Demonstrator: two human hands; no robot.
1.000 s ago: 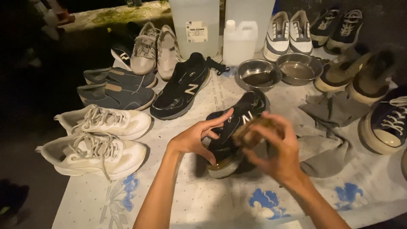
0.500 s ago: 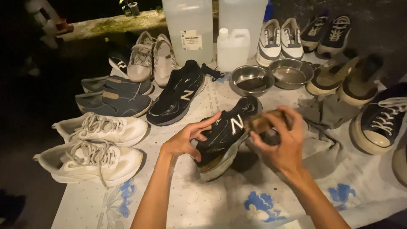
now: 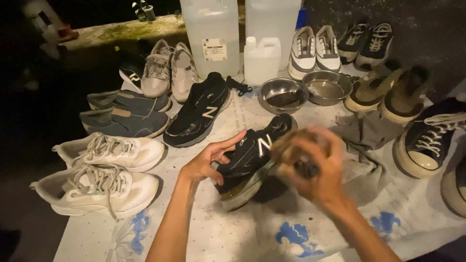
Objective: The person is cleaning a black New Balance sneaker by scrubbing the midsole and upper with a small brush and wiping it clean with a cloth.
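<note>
- While the left hand (image 3: pixel 209 160) clasps the heel end of the black sneaker (image 3: pixel 252 157), the shoe lies tilted on the patterned tablecloth (image 3: pixel 233 233), toe pointing far and right.
- The right hand (image 3: pixel 313 170) is closed around a brown brush (image 3: pixel 293 145), pressed against the sneaker's right side, near the toe; it is blurred.
- Its black mate (image 3: pixel 196 116) lies farther left, two steel bowls (image 3: pixel 303 90) beyond.
- Compared with half a second ago, the brush sits nearer and lower along the shoe; the left hand's grip is unchanged.
</note>
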